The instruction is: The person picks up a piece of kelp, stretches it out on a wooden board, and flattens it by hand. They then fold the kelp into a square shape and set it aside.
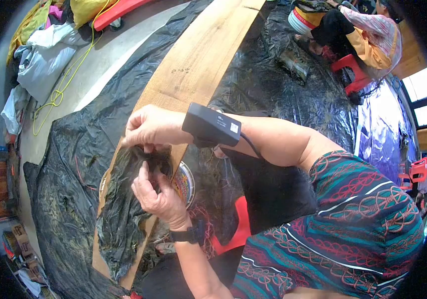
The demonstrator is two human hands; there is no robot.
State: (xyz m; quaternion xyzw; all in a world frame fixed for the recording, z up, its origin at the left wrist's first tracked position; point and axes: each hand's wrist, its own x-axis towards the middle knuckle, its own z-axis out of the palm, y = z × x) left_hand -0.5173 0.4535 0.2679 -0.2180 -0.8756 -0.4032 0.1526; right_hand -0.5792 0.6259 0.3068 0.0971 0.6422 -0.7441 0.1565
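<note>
My right hand [146, 128], the upper one, pinches the top end of dark, wrinkled leafy material [121, 214] lying along a long wooden board [193, 65]. Just below it, my left hand [158, 197] has curled fingers at a dark clump of the same material, the index finger raised against it. The two hands are close but apart. What lies between their fingertips is dark and hard to make out. A black device is strapped to my right forearm, and a black band circles my left wrist.
Black plastic sheeting [69, 199] covers the floor around the board. A patterned round container [186, 184] stands under it. Beside me is a red stool [241, 219]. Another person [373, 40] sits at the upper right. White bags [46, 60] and yellow cord lie upper left.
</note>
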